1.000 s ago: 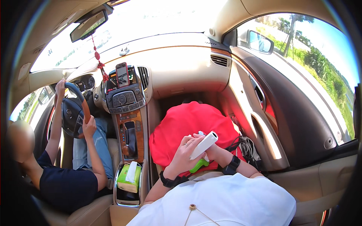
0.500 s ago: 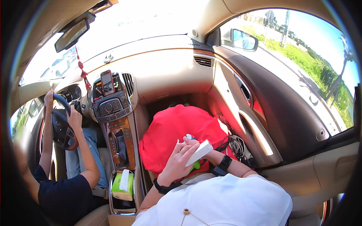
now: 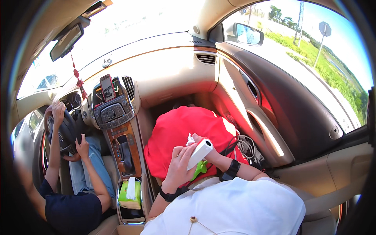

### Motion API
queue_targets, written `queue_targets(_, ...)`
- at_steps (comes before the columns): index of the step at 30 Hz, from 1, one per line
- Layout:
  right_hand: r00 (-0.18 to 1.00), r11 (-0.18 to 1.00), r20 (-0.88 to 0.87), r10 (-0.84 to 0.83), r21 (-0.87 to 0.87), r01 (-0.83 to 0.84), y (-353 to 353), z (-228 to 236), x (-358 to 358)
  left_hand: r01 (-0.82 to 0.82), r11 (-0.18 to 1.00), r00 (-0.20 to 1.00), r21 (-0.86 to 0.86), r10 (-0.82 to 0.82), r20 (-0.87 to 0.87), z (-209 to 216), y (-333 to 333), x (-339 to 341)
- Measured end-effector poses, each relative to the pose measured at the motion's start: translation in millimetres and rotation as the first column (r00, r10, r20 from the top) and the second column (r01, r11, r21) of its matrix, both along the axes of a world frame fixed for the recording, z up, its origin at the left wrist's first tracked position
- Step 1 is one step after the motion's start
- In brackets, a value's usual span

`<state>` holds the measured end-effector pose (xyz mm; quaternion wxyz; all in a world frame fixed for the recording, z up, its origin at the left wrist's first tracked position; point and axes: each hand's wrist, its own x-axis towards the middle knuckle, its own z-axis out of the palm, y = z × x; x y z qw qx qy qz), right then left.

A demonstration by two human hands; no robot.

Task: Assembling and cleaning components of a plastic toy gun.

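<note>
**Where the left hand (image 3: 178, 164) and right hand (image 3: 209, 150) meet, a smooth white oblong block (image 3: 199, 154) with a dark round hole in its end is gripped**

Viewed remotely through the head camera, with twelve o'clock at the upper edge, the scene I monitor is a car's front cabin. The block is at six o'clock, above the red cloth (image 3: 184, 123) spread over the lap, its holed end tilted toward one o'clock. I see the left hand's fingers curled against the block, holding it; the right hand is partly hidden behind the block, and I cannot tell how its grip stands. A crumpled white tissue-like scrap (image 3: 190, 139) rises by the fingertips; a bright green object (image 3: 201, 167), kind unclear, shows just beneath the block. Each wrist bears a black band (image 3: 231, 170).

At four o'clock I note bundled grey cables (image 3: 247, 145); at seven, a green-and-yellow soft tissue pack (image 3: 130, 197) in the console. Toward ten stands a red-cased phone (image 3: 107, 88). At nine, a second person in a dark sleeve (image 3: 74, 207) has one hand (image 3: 58, 111) on the round steering wheel (image 3: 65, 131).
</note>
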<state>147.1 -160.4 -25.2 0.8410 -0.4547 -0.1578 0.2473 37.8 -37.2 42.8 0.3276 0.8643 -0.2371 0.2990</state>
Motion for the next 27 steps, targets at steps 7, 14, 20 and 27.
queue_targets(7,0.994,0.991,-0.012,-0.108,-0.086,0.106,22,8,-23,-0.181,0.975,0.977,-0.130,0.193,0.087,-1,35,-16)
queue_targets(14,0.973,0.975,-0.063,-0.223,-0.020,0.222,7,12,-1,-0.360,0.867,0.933,-0.344,0.335,-0.133,-31,58,9)
queue_targets(20,0.990,0.998,-0.129,-0.057,0.034,0.061,-18,12,14,-0.287,0.754,0.936,-0.591,0.090,-0.340,-36,44,27)
queue_targets(27,0.998,0.997,0.057,-0.010,-0.081,0.014,-32,35,3,-0.285,0.744,0.921,-0.605,0.038,-0.387,-30,30,29)
